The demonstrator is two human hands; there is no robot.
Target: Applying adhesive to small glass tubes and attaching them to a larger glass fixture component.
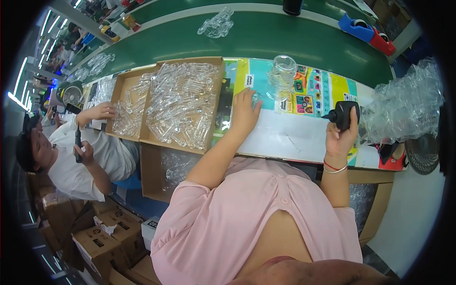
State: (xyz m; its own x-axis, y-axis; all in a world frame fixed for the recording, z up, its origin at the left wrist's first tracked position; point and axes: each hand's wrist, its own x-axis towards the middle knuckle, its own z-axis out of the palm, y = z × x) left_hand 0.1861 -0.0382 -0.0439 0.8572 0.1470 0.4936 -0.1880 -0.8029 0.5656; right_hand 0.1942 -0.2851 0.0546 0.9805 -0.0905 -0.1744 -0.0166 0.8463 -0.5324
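Note:
My left hand (244,113) rests on the colourful mat, its thumb and fingers around a small clear plastic piece (256,99). In my right hand (341,141) is a black squeeze bottle (346,114) with a pointed nozzle aimed left, held above the mat's right part. Beyond the hands, a clear round plastic part (284,66) stands on the printed sheet (308,90). Left of my left hand, a cardboard tray (219,90) is heaped with clear, elongated plastic pieces (180,102).
Stacked clear plastic parts (403,102) rise at the right beside a dark fan (422,154). Behind the mat runs a green bench (266,35) with more clear parts (217,23) and a blue-red tape dispenser (365,33). At left, a co-worker (90,161) holds a dark tool (78,145).

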